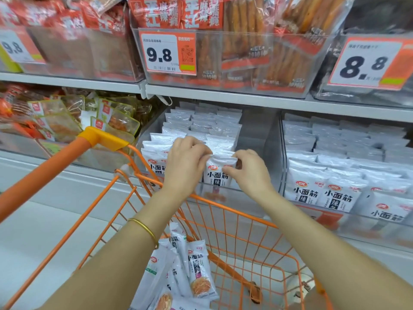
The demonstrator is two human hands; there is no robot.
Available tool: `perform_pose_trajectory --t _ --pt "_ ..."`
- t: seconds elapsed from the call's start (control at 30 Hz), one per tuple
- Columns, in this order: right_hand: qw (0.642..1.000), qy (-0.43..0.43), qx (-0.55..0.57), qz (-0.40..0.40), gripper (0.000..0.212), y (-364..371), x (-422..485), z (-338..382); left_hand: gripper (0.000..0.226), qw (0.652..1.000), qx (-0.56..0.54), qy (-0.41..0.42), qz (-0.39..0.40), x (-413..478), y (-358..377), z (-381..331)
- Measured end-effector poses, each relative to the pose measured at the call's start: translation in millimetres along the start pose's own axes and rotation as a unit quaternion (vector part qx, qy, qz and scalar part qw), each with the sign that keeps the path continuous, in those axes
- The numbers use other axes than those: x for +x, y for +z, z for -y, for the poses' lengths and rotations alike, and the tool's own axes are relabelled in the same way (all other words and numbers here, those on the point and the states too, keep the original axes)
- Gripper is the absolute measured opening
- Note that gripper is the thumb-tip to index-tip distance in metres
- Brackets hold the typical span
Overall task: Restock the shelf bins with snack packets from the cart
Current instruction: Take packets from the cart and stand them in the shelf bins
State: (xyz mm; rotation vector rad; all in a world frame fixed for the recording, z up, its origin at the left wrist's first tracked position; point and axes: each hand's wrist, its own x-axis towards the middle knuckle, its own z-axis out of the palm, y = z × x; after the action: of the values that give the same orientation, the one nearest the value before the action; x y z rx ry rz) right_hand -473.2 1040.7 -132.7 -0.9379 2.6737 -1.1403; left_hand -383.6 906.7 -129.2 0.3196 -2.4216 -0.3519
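A white snack packet (218, 173) with black characters stands upright at the front of the middle clear shelf bin (259, 139). My left hand (186, 163) pinches its top left corner and my right hand (249, 170) pinches its top right corner. Behind and left of it, rows of the same white packets (201, 121) fill the bin. Below my arms, the orange wire cart (243, 233) holds several more white packets (192, 267).
A clear bin (344, 166) to the right is full of the same white packets. The bin on the left (73, 117) holds clear packets of orange snacks. The upper shelf carries red packets and price tags (167, 53). The cart handle (55, 157) crosses at left.
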Motion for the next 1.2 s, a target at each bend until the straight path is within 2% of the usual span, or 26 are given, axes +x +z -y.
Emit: perform_pose_trajectory --t 0.1,0.2,0.37,0.47,0.57,0.63,0.7,0.77,0.83,0.93,1.0,1.07,1.13,1.2 --pt "0.999 0.028 -0.016 0.017 0.028 6.6 3.0 -3.3 0.005 0.998 0.051 -0.005 -0.023 -2.6 7.5 2.2" --pt "0.998 0.046 -0.015 0.030 0.021 11.6 8.8 -3.6 0.008 0.997 0.076 -0.015 -0.021 -0.5 10.3 1.7" --pt "0.998 0.060 0.011 0.036 0.031 9.6 7.6 -4.4 0.022 0.997 0.067 -0.026 -0.013 -5.7 -3.1 -1.1" --pt "0.997 0.065 0.024 0.021 0.038 -2.3 -3.7 -6.0 0.013 0.998 0.045 -0.042 0.001 -23.0 -30.4 1.7" --pt "0.997 0.028 -0.003 -0.066 0.035 -15.1 -23.8 -2.3 0.005 0.987 0.017 -0.105 0.120 -49.3 -54.9 5.8" --pt "0.995 -0.016 0.007 -0.094 0.027 -17.5 -40.2 5.7 0.010 0.953 0.057 -0.148 0.257 -66.3 -58.7 14.1" --pt "0.997 -0.052 0.036 -0.052 0.020 -10.1 -57.7 15.9 0.016 0.904 0.115 -0.169 0.377 -83.9 -52.5 24.2" --pt "0.995 -0.080 0.048 0.036 0.018 6.6 -76.0 23.5 0.022 0.862 0.161 -0.183 0.444 -100.5 -43.2 29.7" --pt "0.987 -0.096 0.053 0.116 0.017 27.8 -92.9 25.2 0.032 0.841 0.191 -0.188 0.470 -112.9 -34.0 31.3" --pt "0.979 -0.087 0.061 0.175 0.010 50.3 -109.5 19.5 0.034 0.816 0.231 -0.187 0.496 -123.3 -23.6 30.8" --pt "0.977 -0.076 0.057 0.189 0.010 53.7 -112.0 15.9 0.019 0.810 0.253 -0.175 0.499 -126.9 -20.2 31.4" --pt "0.976 -0.055 0.070 0.197 0.011 50.9 -110.9 13.4 0.018 0.818 0.230 -0.177 0.497 -128.1 -20.5 33.8" --pt "0.974 -0.023 0.102 0.201 0.012 46.4 -109.1 11.4 0.021 0.837 0.158 -0.174 0.495 -121.3 -28.4 34.9" --pt "0.968 0.011 0.144 0.207 0.015 41.8 -106.2 10.6 0.014 0.862 0.059 -0.165 0.476 -107.3 -43.0 31.2"
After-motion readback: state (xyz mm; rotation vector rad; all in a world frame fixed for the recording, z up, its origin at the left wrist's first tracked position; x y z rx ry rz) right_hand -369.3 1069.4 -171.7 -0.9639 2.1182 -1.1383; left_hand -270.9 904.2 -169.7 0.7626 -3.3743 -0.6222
